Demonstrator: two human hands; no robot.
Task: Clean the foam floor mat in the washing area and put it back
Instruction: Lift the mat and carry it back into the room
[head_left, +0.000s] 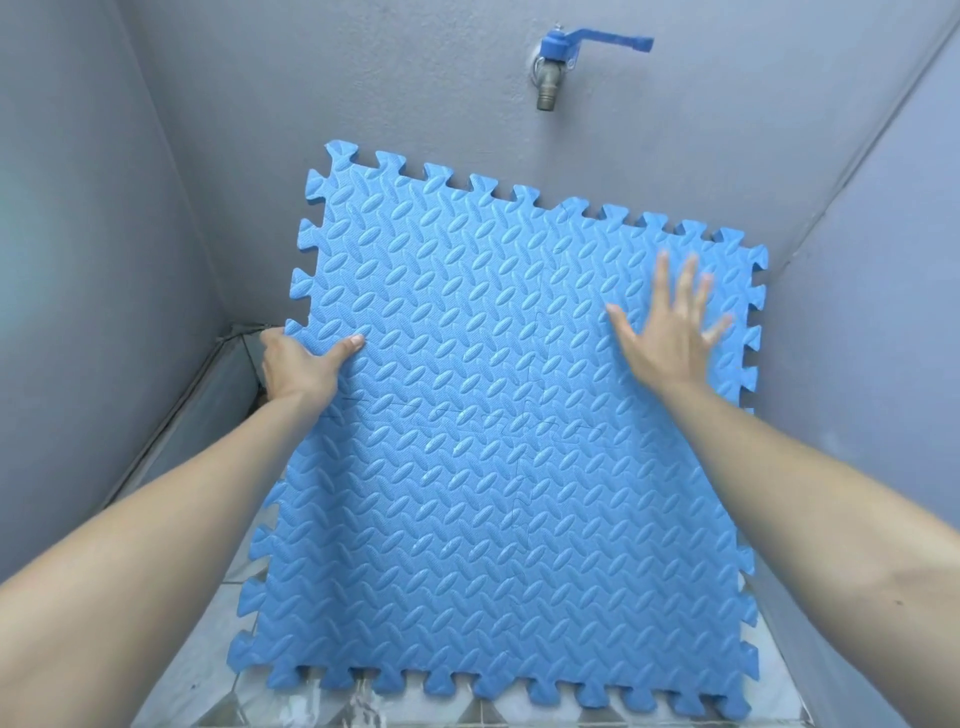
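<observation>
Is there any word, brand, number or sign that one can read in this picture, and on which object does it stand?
None can be read.
Foam mat: only an embossed leaf-like pattern, no text.
Tap and its blue handle: no legible marking; any small stamp is too small to tell.
Walls and floor tiles: no signs or labels.

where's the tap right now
In the head view the blue-handled tap is on the back wall, top centre-right, above the upper edge of the blue foam mat leaning below it.
</observation>
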